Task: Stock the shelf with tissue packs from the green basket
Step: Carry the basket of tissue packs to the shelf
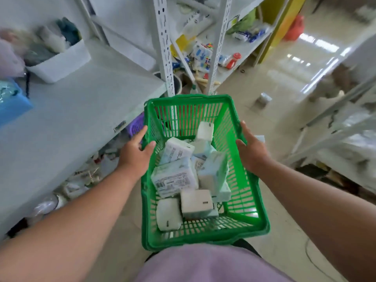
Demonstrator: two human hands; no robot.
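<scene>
Several boxy tissue packs [175, 178], slatted green basket [242, 200]

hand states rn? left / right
Left hand: closed on the left rim of the green basket, thumb inside.
Right hand: against the basket's right rim, fingers spread; whether it grips cannot be told.

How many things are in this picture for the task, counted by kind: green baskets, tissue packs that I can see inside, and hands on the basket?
Green basket: 1
Tissue packs visible in the basket: about 9, piled up, so some may be hidden
Hands gripping the basket's sides: 2, the left hand and the right hand
Total: about 12
</scene>
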